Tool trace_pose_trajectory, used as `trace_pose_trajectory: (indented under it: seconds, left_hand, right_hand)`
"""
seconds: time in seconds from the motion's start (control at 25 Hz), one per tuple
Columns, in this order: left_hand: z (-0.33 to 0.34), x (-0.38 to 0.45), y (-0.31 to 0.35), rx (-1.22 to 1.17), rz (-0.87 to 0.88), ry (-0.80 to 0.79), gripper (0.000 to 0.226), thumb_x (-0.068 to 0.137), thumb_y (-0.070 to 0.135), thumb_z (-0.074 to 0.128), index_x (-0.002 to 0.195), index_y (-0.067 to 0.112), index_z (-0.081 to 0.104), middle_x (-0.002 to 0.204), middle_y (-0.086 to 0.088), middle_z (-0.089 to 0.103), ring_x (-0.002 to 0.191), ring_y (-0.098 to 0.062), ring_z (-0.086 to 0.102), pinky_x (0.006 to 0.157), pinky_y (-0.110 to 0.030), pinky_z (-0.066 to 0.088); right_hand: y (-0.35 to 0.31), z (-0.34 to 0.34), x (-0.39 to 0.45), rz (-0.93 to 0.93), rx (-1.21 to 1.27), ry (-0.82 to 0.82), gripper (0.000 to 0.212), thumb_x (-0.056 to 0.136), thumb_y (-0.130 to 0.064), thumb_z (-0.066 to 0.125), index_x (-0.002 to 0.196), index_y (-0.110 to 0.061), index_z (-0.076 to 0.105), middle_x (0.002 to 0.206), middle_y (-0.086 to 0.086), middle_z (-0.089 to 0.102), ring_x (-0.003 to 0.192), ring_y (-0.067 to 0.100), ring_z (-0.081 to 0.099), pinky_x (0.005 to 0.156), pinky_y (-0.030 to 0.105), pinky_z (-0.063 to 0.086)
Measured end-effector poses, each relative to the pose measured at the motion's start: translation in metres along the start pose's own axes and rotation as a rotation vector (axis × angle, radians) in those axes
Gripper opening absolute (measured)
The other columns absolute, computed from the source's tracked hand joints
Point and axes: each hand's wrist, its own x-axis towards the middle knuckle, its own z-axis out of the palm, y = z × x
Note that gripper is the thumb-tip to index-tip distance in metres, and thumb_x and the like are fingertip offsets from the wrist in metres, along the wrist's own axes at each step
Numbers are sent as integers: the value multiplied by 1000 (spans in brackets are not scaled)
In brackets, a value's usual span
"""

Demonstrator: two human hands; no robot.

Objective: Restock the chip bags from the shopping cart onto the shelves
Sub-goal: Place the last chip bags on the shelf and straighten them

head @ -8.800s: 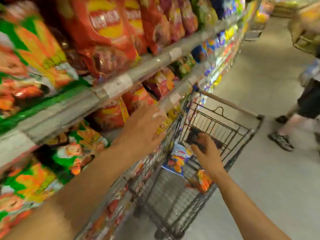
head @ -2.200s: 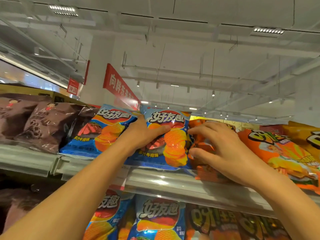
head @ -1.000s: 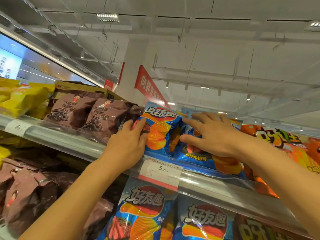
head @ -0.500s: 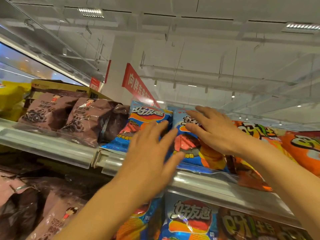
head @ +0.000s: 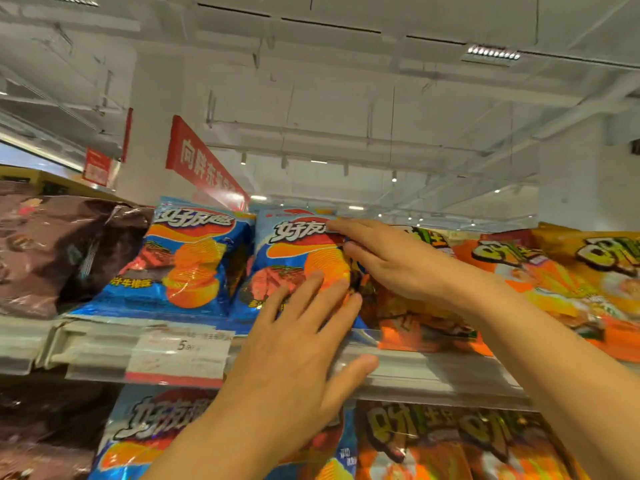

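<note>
Both hands lie flat on one blue bag (head: pixel 294 251) standing on the top shelf (head: pixel 415 372). The left hand (head: pixel 294 348) has its fingers straight and spread, the fingertips (head: pixel 317 282) pressing the lower front of the bag and the thumb stretched out over the shelf's front rail; it clasps nothing. The right hand (head: pixel 391 261) reaches in from the other side, fingers straight and together, laid across the bag's upper right edge where it meets an orange bag (head: pixel 415 317); it too grips nothing, only presses. Just to the left of the left hand's fingertips stands a second blue bag (head: pixel 194 258), touching the first, and beyond that a brown bag (head: pixel 59 251). Under that second bag, beside the left hand's wrist, a price tag (head: pixel 180 355) is clipped to the rail. More orange bags (head: pixel 571 285) run along the shelf past the right forearm. Below both hands, the next shelf down holds more blue bags (head: pixel 145 434) and orange ones (head: pixel 450 445).
</note>
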Motion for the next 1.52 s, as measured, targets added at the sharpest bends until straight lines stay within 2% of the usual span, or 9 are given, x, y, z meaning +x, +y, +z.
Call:
trace_pose_trajectory:
  seconds: [0.24,0.48,0.68,0.88,1.0,1.12,1.24,1.36,1.52]
  left_hand:
    - [8,7,0,-49,-59,-30,65,90,74,15,122,40,61,154,22,40,154,-9,13,122,-38,-2]
    - [5,4,-9,-101,-15,37,57,92,72,24,111,39,67,139,22,52,147,-10,31,119,-38,18]
    - [15,20,24,-173,128,149,54,97,67,34,133,35,59,144,10,53,143,-14,36,116,-38,27]
    - [26,45,55,-159,129,12,74,91,73,19,156,39,28,160,14,31,150,-13,23,118,-36,31]
    - [21,50,62,-101,95,22,69,96,66,29,147,25,50,140,8,57,130,-19,53,101,-38,48]
    - [19,64,78,-41,87,1,71,98,69,24,150,25,46,154,3,44,148,-25,32,117,-46,34]
    - [29,70,88,-13,88,-89,81,92,75,9,157,29,24,166,9,17,155,-16,-5,126,-44,5]
    - [33,66,82,-23,76,-71,82,91,76,7,158,31,22,167,11,18,155,-15,2,124,-41,5]
    - [35,59,82,-4,91,-43,83,92,74,8,158,29,29,166,8,25,155,-17,13,124,-41,10]
  right_hand:
    - [-6,13,30,52,-22,-113,55,106,-48,26,156,-25,30,163,-4,30,149,15,26,122,43,21]
    - [23,-9,-42,141,-69,158,60,97,-60,41,151,-34,35,150,-3,46,137,20,40,111,45,37]
    - [32,6,-123,455,-104,166,77,84,-75,31,152,-41,26,153,-8,32,140,17,36,111,42,39]
    - [29,14,-123,427,3,156,68,90,-63,38,152,-41,24,155,-9,29,140,17,35,113,37,36]
    - [46,-15,-121,420,109,99,53,96,-52,47,146,-36,44,150,-11,45,134,8,44,107,24,35]
    - [60,-38,-86,304,73,219,39,104,-33,45,141,-27,54,146,-5,54,134,11,47,105,25,34]
    - [70,-29,-42,169,23,-6,45,107,-41,34,150,-31,43,157,-8,40,147,13,29,122,35,18]
    - [90,-10,-18,244,-65,-242,54,104,-57,21,154,-40,29,164,-11,24,153,17,14,123,53,11]
    - [99,-7,-9,340,-9,-207,61,104,-57,22,156,-27,28,164,-1,27,151,22,23,124,43,16]
